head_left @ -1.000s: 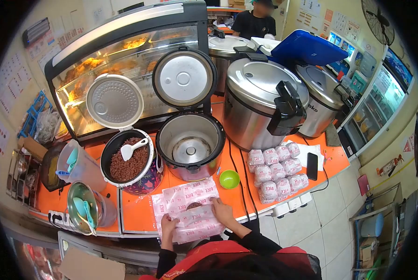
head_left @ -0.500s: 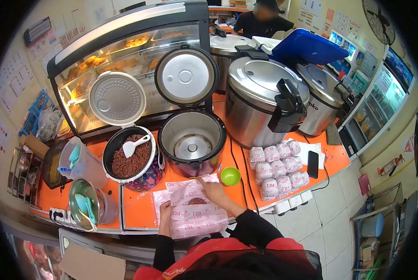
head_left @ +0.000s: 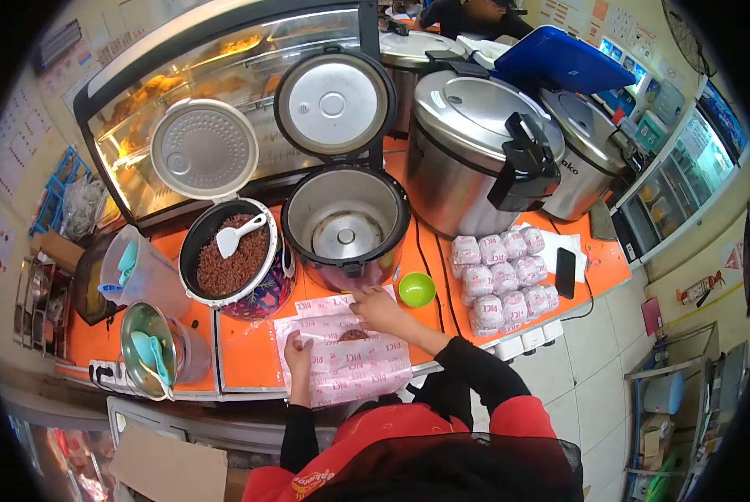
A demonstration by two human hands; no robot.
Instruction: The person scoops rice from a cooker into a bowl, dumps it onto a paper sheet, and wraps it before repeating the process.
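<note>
A printed wrapping paper (head_left: pixel 358 368) lies on the counter's front edge, with a small mound of reddish-brown rice (head_left: pixel 353 335) partly showing on it. My left hand (head_left: pixel 297 356) is at the paper's left edge, fingers bent; whether it pinches the paper is too small to tell. My right hand (head_left: pixel 378 311) rests at the upper part of the paper, fingers closed near its top edge. Just beyond it sits a green bowl (head_left: pixel 417 289). Behind the paper, an open cooker (head_left: pixel 234 263) holds the same rice and a white paddle (head_left: pixel 239 237).
An empty open cooker (head_left: pixel 346 226) stands behind my hands. Several wrapped bundles (head_left: pixel 502 280) and a phone (head_left: pixel 565 273) lie at the right. Large steel cookers (head_left: pixel 467 159) stand behind them. Plastic containers (head_left: pixel 153 272) are at the left. A person (head_left: pixel 475 17) is at the back.
The paper has been lowered and spread flatter. My left hand has moved off its former hold to the paper's left edge. The whole view has shifted slightly.
</note>
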